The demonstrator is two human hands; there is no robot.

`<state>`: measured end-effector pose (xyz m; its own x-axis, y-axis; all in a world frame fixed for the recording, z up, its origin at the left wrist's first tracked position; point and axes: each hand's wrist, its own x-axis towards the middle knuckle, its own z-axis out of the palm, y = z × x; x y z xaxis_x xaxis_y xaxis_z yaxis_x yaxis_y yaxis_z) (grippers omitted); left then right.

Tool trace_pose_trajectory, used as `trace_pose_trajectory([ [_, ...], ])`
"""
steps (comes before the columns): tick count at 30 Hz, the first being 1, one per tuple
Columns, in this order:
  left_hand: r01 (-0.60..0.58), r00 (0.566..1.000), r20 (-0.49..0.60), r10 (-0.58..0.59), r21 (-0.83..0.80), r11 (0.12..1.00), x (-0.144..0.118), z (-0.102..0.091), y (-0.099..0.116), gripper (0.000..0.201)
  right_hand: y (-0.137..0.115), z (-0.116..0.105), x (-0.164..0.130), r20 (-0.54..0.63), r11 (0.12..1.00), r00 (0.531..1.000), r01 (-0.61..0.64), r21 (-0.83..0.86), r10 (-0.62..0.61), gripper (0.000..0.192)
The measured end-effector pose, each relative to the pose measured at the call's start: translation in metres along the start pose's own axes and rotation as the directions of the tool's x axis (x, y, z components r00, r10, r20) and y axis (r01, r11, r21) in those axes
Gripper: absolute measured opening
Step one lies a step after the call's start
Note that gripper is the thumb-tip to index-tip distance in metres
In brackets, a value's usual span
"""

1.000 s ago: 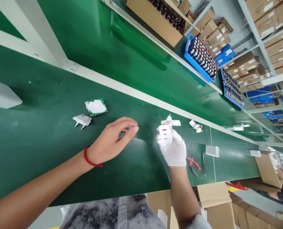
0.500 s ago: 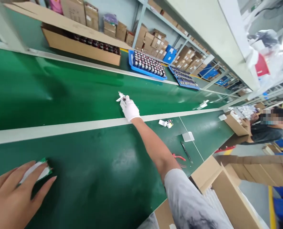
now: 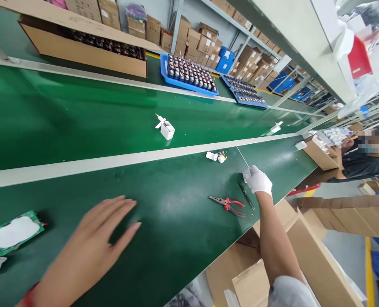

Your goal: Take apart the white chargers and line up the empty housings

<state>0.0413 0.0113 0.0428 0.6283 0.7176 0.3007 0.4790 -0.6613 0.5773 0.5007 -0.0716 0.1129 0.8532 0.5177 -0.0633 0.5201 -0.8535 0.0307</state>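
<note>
My right hand (image 3: 259,181), in a white glove, reaches across the green bench with its fingers closed on the near edge of a translucent white plastic piece (image 3: 246,175). My left hand (image 3: 104,232), bare, hovers over the bench with fingers stretched out and thumb apart, holding nothing. Left of it lies a green circuit board (image 3: 16,232) with a white pad on top. Long-nose pliers (image 3: 226,203) with red handles and black tweezers (image 3: 246,195) lie near my right hand. A small white case with wires (image 3: 221,157) sits beyond the pliers.
On the green conveyor stands a white box with wires (image 3: 167,130); another white unit (image 3: 275,127) is farther along. A blue tray (image 3: 189,87) of parts and a long carton (image 3: 90,59) occupy the back ledge. Open cartons (image 3: 237,260) stand below the bench edge. A co-worker sits at far right.
My right hand has let go of the white box on the conveyor and moved right to the plastic piece. My left hand has left the circuit board and shifted right.
</note>
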Motion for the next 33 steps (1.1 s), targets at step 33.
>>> trace_pose_trajectory([
  [33, 0.316, 0.938, 0.245, -0.243, -0.325, 0.891, -0.022, 0.019, 0.019, 0.060, -0.072, 0.027, 0.095, 0.034, 0.797, 0.797, 0.599, 0.077, -0.603, 0.018],
])
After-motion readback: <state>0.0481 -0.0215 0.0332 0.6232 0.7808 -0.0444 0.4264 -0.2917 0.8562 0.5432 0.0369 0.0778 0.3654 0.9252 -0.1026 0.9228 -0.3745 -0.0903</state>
